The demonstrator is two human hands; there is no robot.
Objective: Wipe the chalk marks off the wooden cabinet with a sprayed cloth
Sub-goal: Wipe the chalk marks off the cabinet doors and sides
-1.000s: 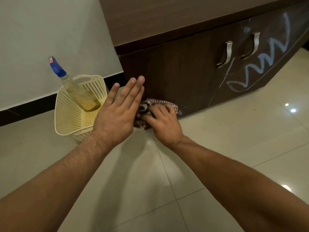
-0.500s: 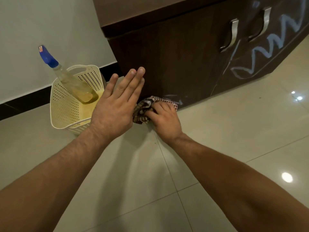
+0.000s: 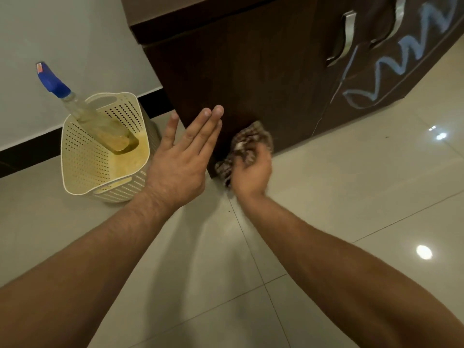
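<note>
The dark wooden cabinet point(image 3: 251, 66) fills the upper middle and right. A pale blue chalk zigzag point(image 3: 401, 61) runs across its right-hand door, below two metal handles point(image 3: 344, 36). My right hand point(image 3: 251, 172) is shut on a crumpled checked cloth point(image 3: 248, 141) and presses it against the bottom of the left door, just above the floor; hand and cloth are motion-blurred. My left hand point(image 3: 183, 156) is open and flat, fingers together, held at the cabinet's lower left corner beside the cloth.
A cream perforated basket point(image 3: 82, 156) stands on the tiled floor to the left, with a spray bottle point(image 3: 75, 106) with a blue nozzle leaning in it. A white wall with a black skirting is behind. Glossy floor tiles point(image 3: 351, 184) stretch to the front and right.
My right hand has bunched the cloth and swept it along the door's bottom edge; the faint chalk mark seen there half a second ago is gone. My left hand barely shifted.
</note>
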